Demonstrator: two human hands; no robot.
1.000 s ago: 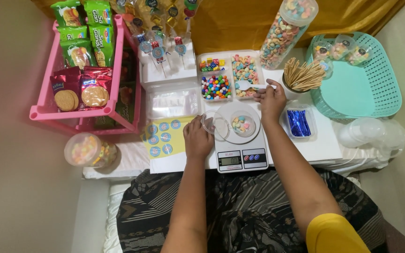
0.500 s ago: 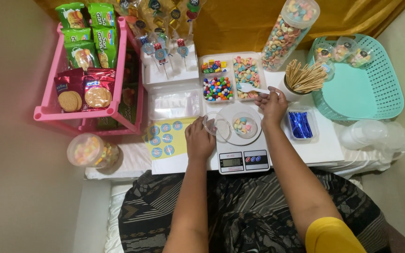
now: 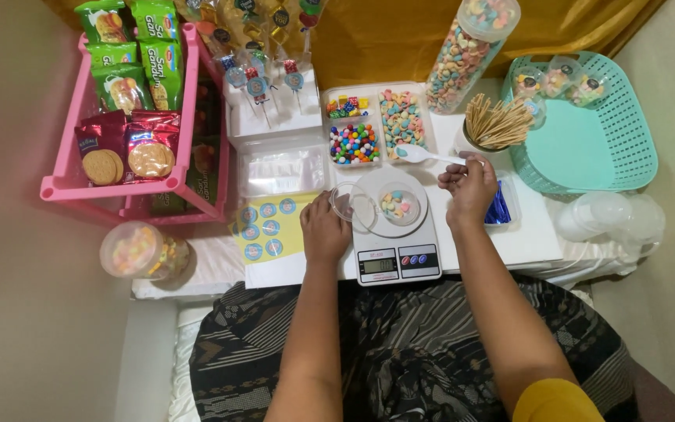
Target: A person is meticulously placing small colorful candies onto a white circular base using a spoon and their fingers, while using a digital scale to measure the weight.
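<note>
My right hand grips a white plastic spoon whose bowl points left, over the edge of a divided tray of coloured candies. My left hand holds a clear round lid at the left side of a white kitchen scale. On the scale's round plate sits a small clear cup with a few pastel candies in it. A sheet of round blue stickers lies just left of my left hand.
A pink rack with snack packets stands at the left, a candy jar below it. A tall candy jar, a cup of wooden sticks, a teal basket and stacked clear cups fill the right.
The spoon in my right hand has drawn back from the candy tray toward the scale side. My left hand stays on the lid by the scale.
</note>
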